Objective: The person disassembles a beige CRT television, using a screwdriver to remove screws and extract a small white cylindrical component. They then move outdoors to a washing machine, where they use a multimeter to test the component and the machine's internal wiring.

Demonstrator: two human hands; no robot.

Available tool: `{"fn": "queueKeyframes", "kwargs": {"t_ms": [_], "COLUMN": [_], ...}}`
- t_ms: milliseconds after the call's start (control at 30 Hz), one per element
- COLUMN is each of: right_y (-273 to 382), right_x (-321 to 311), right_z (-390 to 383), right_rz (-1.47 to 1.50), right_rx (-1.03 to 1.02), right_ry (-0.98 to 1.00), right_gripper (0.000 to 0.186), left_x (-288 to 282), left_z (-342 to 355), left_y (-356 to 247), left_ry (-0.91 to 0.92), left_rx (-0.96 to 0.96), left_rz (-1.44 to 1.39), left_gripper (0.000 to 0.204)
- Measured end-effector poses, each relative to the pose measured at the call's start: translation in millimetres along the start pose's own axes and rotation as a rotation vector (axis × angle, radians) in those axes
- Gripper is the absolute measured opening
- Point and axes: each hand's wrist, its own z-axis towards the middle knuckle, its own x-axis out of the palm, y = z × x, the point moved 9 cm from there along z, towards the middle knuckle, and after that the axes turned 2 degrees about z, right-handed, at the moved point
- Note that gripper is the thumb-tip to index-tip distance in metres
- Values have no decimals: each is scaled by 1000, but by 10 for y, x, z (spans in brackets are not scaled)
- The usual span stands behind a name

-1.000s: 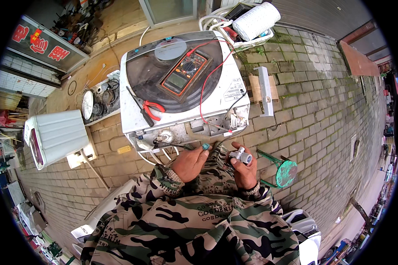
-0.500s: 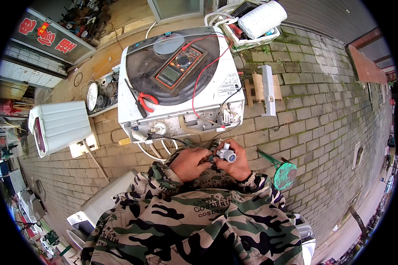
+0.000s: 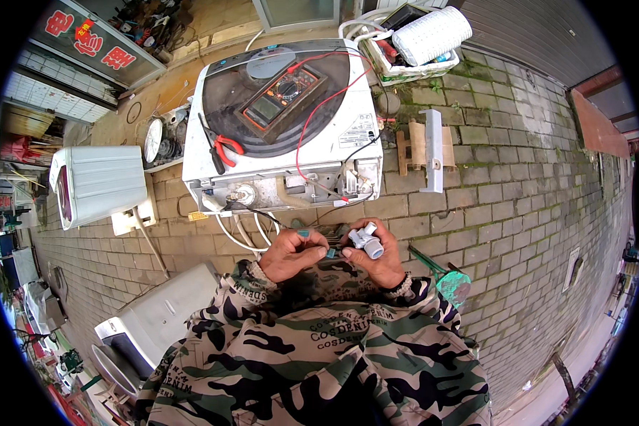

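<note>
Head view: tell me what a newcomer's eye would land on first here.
First, the white washing machine lying on the brick paving, with a meter and red-handled pliers resting on it. Just below it, the left hand and the right hand meet over a small white valve, the right hand gripping it. A second white machine stands at the left.

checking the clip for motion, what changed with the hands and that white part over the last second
The left hand has closed in on the right hand, and both now meet at the small white valve part, which the right hand held apart from it a second ago. The washing machine, multimeter and red pliers lie as before.
</note>
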Motion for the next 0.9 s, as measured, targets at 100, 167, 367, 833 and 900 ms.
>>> {"fn": "queueKeyframes", "kwargs": {"t_ms": [100,167,367,833,900], "right_y": [164,270,356,273,262], "right_x": [-24,-7,70,172,184], "right_z": [9,-6,12,107,111], "right_rz": [-195,-232,-299,-311,-325], "right_rx": [-119,-112,-98,-90,-89], "right_ry": [47,60,149,254,262], "right_gripper": [41,43,43,47,47], "left_x": [30,43,55,-31,-32], "left_z": [0,18,28,29,35], "left_y": [6,-83,-269,-263,-271], "left_ry": [-17,-26,19,61,77], "left_rx": [54,108,195,196,216], "left_rz": [70,134,251,268,281], "left_gripper": [15,15,15,13,12]}}
